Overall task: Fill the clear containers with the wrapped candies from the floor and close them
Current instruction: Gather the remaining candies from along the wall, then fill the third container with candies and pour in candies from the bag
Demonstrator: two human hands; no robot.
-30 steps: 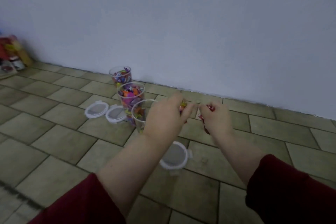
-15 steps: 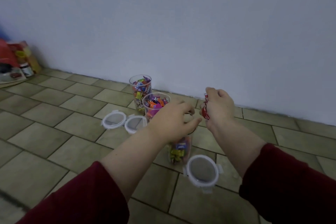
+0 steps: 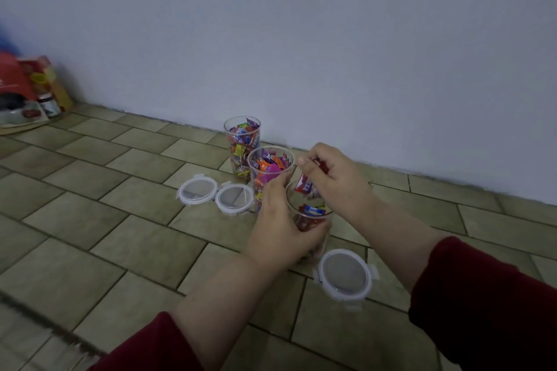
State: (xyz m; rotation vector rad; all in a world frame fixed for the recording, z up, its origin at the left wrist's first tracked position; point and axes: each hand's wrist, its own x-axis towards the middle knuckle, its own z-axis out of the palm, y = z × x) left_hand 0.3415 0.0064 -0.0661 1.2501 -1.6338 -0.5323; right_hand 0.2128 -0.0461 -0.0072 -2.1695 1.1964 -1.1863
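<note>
My left hand [image 3: 280,229] grips the upright near container [image 3: 316,223]; my right hand [image 3: 334,181] pinches a red candy [image 3: 303,184] over its mouth, long axis steep, lower end pointing in.

The left sleeve [image 3: 147,346] and right sleeve [image 3: 482,301] are dark red cloth, pushed partway up.

Head-worn view, forward and down

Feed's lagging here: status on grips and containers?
Left grip holds nearest container. Right grip pinches red candy over its mouth. Lid off, lying alongside. Nothing blocking.
</note>
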